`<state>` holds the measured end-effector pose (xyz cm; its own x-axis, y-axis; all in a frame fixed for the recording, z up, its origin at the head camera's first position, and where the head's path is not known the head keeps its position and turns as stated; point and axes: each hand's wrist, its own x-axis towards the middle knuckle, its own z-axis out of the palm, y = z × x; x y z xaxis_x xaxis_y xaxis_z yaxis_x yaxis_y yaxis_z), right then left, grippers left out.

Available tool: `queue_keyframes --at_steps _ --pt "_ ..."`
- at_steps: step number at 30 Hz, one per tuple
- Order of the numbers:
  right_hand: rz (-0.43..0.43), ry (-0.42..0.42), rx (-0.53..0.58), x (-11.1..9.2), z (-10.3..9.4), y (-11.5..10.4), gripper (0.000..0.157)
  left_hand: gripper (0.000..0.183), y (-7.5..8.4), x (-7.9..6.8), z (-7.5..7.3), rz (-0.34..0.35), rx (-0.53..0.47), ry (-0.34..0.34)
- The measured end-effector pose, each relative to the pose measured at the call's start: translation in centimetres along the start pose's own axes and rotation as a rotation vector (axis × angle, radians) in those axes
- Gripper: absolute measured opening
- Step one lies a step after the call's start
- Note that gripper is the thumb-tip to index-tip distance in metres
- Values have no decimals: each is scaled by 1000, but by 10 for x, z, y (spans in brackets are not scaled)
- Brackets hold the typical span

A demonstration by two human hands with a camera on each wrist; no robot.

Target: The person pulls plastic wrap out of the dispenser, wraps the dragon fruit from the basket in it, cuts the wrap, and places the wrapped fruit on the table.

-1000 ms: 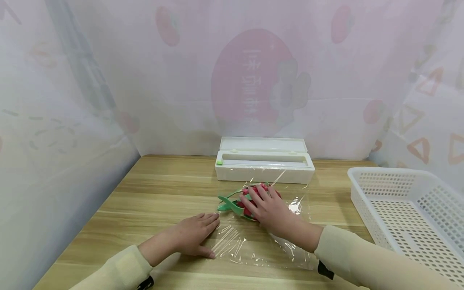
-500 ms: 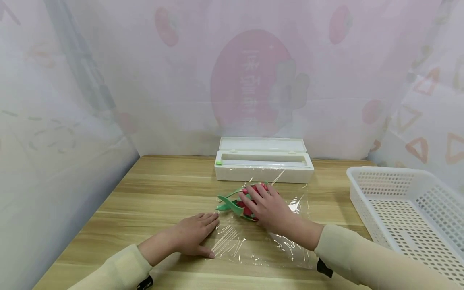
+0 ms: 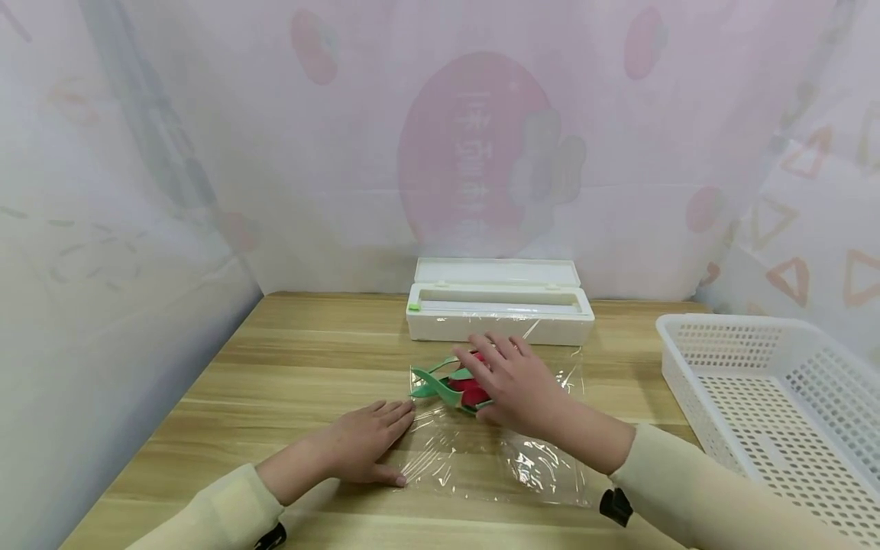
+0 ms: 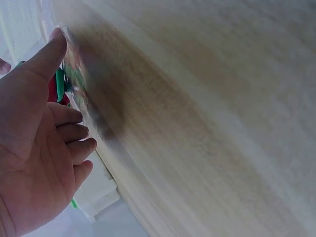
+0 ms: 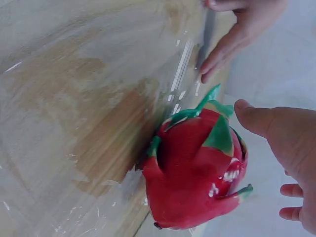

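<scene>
A red dragon fruit with green leafy tips lies on a sheet of clear cling film spread over the table. My right hand is over the fruit's right side in the head view, fingers spread. From the right wrist view, the thumb stands beside the fruit's green tips with a gap between them, and the fruit is unheld. My left hand rests flat at the film's left edge, its thumb stretched out and its fingers relaxed.
Behind the fruit stands a white cling film box with its lid up, and the film runs out over its front. A white perforated basket stands at the right of the wooden table. Printed cloth walls enclose the back and sides.
My right hand has come off the dragon fruit, rising and shifting slightly right with its fingers spread. The left hand has stayed at the film's left edge.
</scene>
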<state>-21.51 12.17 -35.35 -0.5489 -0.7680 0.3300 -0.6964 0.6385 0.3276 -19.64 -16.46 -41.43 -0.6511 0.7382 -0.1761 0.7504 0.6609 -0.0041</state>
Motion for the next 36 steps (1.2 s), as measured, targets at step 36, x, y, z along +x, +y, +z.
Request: queue_keyframes --at_steps 36 --pt "151 310 252 -73 3 26 89 87 3 -12 -2 100 34 118"
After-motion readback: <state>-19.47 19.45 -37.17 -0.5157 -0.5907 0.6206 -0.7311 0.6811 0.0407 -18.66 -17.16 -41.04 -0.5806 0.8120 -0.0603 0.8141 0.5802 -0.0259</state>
